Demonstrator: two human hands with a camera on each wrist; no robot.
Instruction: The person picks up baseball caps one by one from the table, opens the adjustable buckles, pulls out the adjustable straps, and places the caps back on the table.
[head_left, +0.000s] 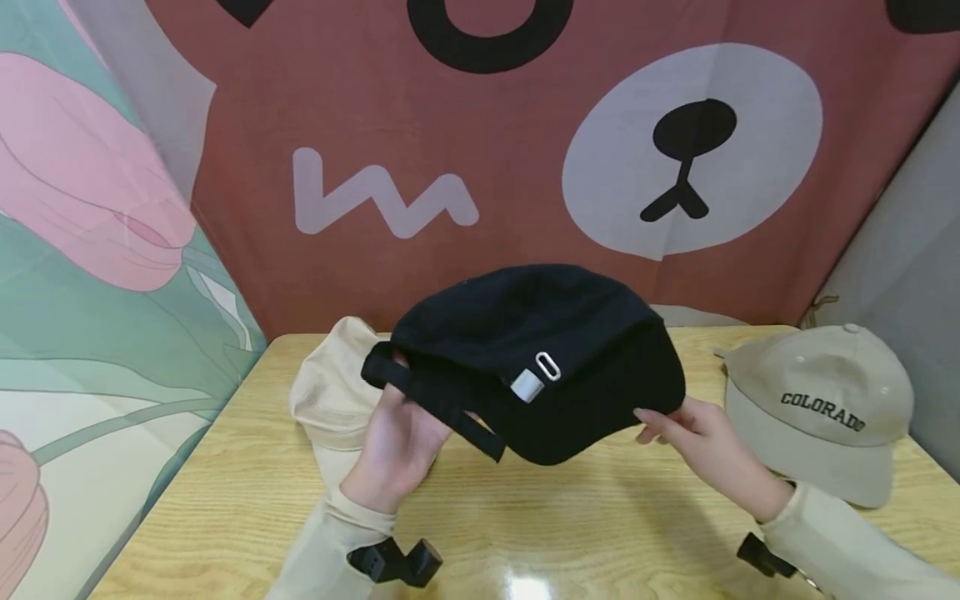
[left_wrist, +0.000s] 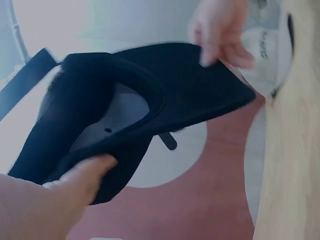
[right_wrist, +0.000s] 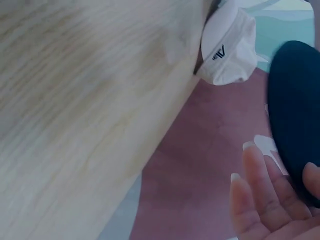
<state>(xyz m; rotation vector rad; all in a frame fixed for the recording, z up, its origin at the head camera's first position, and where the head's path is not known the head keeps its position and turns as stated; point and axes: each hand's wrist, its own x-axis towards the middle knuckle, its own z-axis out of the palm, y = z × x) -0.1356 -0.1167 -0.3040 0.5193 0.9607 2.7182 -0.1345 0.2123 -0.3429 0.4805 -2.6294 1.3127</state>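
Both hands hold a black cap (head_left: 525, 317) up in the air over the table, its brim toward the right. My left hand (head_left: 401, 446) grips the crown edge beside the dangling back strap (head_left: 450, 417); in the left wrist view its thumb (left_wrist: 95, 170) lies along the rim, with the cap's hollow inside facing the camera. A silver tag (head_left: 527, 385) and an oval metal ring (head_left: 548, 366) show on the cap's side. At the brim's edge, my right hand (head_left: 708, 437) pinches with thumb and fingers, while other fingers (right_wrist: 265, 195) spread loosely in the right wrist view.
On the wooden table (head_left: 540, 525), a cream cap (head_left: 330, 392) sits behind my left hand, partly hidden. A beige cap lettered COLORADO (head_left: 832, 400) stands at the right. Behind the table hangs a printed bear cloth (head_left: 525, 192).
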